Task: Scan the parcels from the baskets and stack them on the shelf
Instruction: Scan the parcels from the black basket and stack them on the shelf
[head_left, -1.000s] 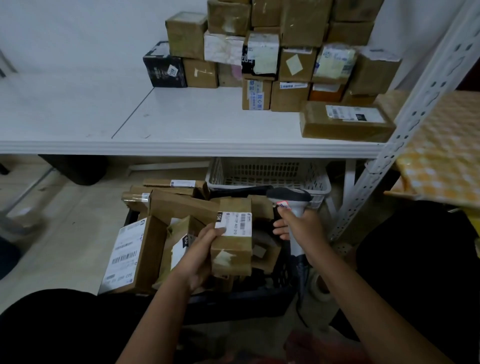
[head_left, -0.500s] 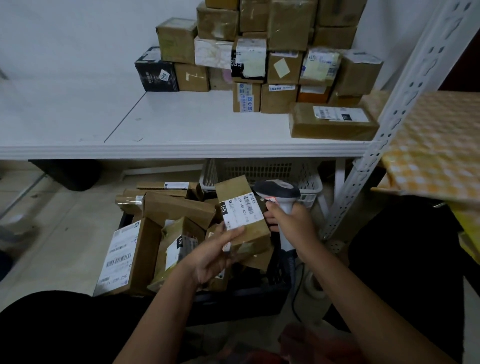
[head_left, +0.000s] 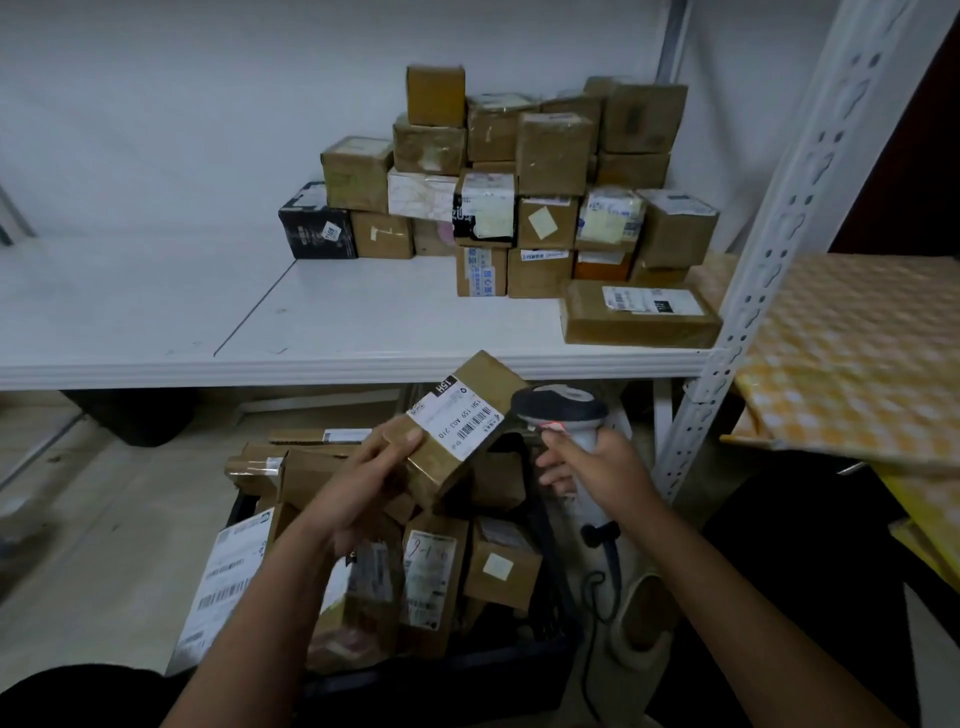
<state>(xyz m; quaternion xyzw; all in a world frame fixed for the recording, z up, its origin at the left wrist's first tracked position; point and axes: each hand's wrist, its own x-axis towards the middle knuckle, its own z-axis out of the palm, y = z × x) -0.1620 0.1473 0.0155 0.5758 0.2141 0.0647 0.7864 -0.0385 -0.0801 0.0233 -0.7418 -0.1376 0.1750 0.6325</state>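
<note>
- Left hand (head_left: 363, 480) grips a brown parcel (head_left: 457, 431), fingers curled round its lower end; parcel is tilted, white barcode label facing up, raised in front of the shelf (head_left: 311, 332) edge.
- Right hand (head_left: 592, 462) holds the scanner (head_left: 563, 410) by its handle, head just beside the parcel label, red light showing.
- Dark basket (head_left: 467, 670) below holds more parcels.
- Stacked boxes (head_left: 519, 197) sit at the back right of the shelf.
</note>
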